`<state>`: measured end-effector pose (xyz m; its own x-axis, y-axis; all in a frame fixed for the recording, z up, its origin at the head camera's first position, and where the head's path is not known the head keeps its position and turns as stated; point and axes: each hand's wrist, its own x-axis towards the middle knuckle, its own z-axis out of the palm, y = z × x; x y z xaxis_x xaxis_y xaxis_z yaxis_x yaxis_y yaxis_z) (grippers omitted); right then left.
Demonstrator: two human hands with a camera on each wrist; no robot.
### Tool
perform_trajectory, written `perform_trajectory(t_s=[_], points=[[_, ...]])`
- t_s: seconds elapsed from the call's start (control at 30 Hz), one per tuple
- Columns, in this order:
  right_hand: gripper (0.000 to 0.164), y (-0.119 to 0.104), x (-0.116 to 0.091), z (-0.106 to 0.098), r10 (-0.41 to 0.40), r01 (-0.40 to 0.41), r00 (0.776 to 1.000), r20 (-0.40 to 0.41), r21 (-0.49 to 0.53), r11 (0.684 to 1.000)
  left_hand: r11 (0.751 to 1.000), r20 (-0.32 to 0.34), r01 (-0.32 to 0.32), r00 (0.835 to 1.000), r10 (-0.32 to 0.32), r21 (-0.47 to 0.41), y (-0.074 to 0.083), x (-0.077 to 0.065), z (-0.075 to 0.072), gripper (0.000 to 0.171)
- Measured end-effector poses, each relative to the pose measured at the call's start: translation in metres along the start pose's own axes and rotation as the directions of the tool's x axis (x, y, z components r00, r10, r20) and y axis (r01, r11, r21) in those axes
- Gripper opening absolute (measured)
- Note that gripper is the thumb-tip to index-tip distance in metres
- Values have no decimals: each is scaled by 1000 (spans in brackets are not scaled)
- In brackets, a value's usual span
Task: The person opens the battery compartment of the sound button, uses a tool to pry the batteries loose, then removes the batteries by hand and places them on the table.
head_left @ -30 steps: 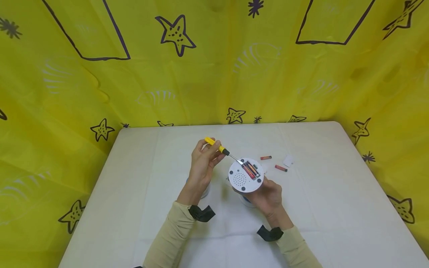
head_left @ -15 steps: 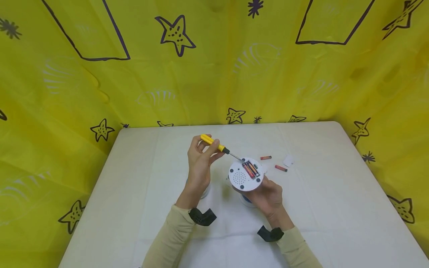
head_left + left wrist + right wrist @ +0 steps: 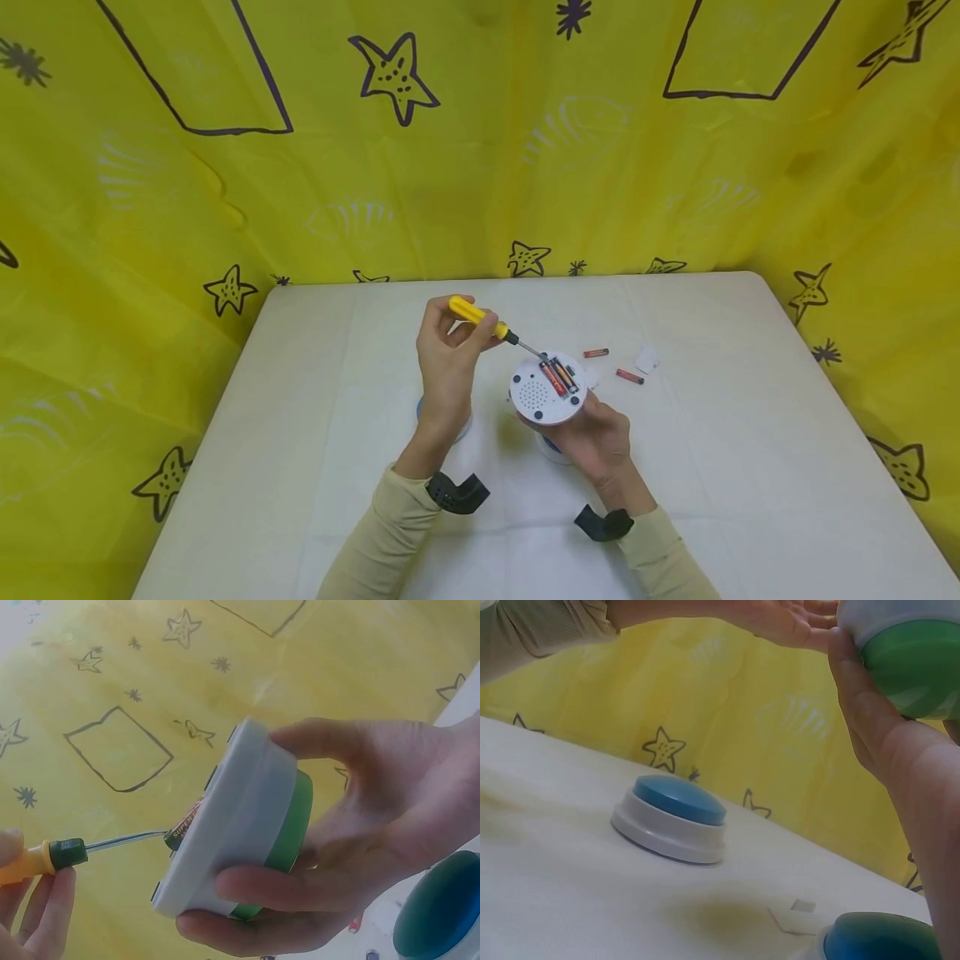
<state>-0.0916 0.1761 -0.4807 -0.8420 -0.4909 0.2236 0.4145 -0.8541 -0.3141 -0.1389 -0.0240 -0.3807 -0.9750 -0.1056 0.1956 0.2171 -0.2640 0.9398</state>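
Observation:
My left hand (image 3: 447,354) grips a yellow screwdriver (image 3: 477,315) by its handle, the metal shaft slanting down to the right. Its tip meets the end of a battery (image 3: 185,823) that sticks up from a round push-button (image 3: 534,400). This push-button has a white base and a green dome (image 3: 294,825), and its underside faces up. Two red-and-black batteries (image 3: 554,379) show in its open compartment, beside a dotted speaker grille. From below, my right hand (image 3: 596,437) holds it around the sides, thumb and fingers on opposite sides in the left wrist view.
Two loose batteries (image 3: 630,377) and a small white piece (image 3: 646,360) lie on the white table (image 3: 360,500) to the right. A blue-topped push-button (image 3: 679,802) stands under my left forearm. Another (image 3: 881,937) sits below my right hand. A yellow curtain (image 3: 465,167) hangs behind.
My left hand has shifted slightly left and up, with the screwdriver staying at the battery compartment. The held push-button has moved a little up. More of the left blue push-button shows.

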Motion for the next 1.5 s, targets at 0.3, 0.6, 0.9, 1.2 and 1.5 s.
perform_trajectory(t_s=[0.3, 0.6, 0.9, 1.2, 1.5], points=[[55, 1, 1, 2, -5, 4, 1000, -24, -32, 999, 990, 45, -103, 994, 99, 92, 4, -8, 2, 36], [56, 1, 2, 1, -3, 3, 1000, -10, -3, 1000, 912, 183, -361, 927, 328, 194, 5, -30, 6, 35], [57, 3, 3, 6, -28, 26, 999, -22, -82, 996, 783, 308, -601, 784, 538, 162, -1, -47, 5, 40], [60, 3, 4, 4, -48, 46, 999, -18, -118, 992, 641, 334, -759, 636, 695, 111, -8, -57, 9, 32], [57, 2, 4, 1, -37, 40, 998, 54, -57, 998, 491, 376, -857, 512, 772, 159, -11, -62, 12, 30]])
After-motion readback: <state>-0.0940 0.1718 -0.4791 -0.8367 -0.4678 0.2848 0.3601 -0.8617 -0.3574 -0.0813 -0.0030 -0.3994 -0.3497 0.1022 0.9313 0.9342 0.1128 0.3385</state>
